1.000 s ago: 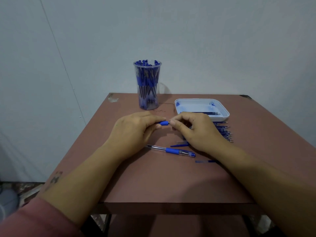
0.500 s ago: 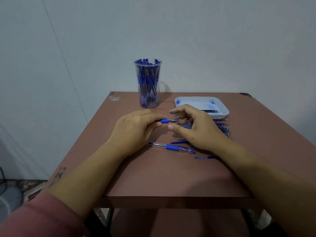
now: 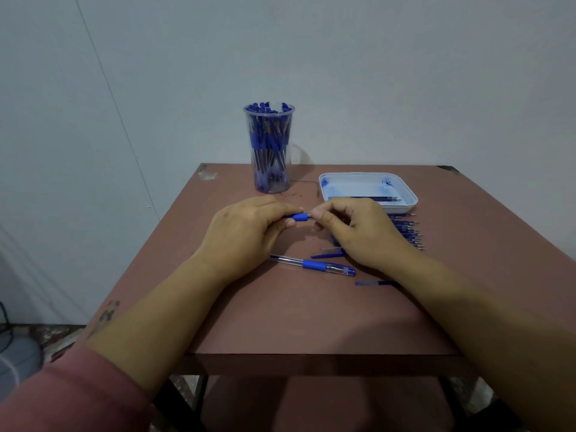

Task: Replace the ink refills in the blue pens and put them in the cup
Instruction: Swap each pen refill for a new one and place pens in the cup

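My left hand (image 3: 246,229) grips a blue pen (image 3: 298,217) over the middle of the table; only its blue grip section shows past my fingers. My right hand (image 3: 358,232) pinches the pen's front end at the tip with thumb and forefinger. A second blue pen (image 3: 314,264) lies flat on the table just below both hands. A clear cup (image 3: 269,148) full of blue pens stands at the back of the table. A row of several refills (image 3: 408,230) lies to the right, partly hidden by my right hand.
A white tray (image 3: 367,190) with ink stains and a few refills sits at the back right of the brown table (image 3: 311,313). Loose blue pieces (image 3: 372,283) lie by my right wrist. The wall stands close behind the table.
My right thumb and forefinger, spread half a second ago, have closed again on the pen's tip. My left hand holds the pen in about the same place.
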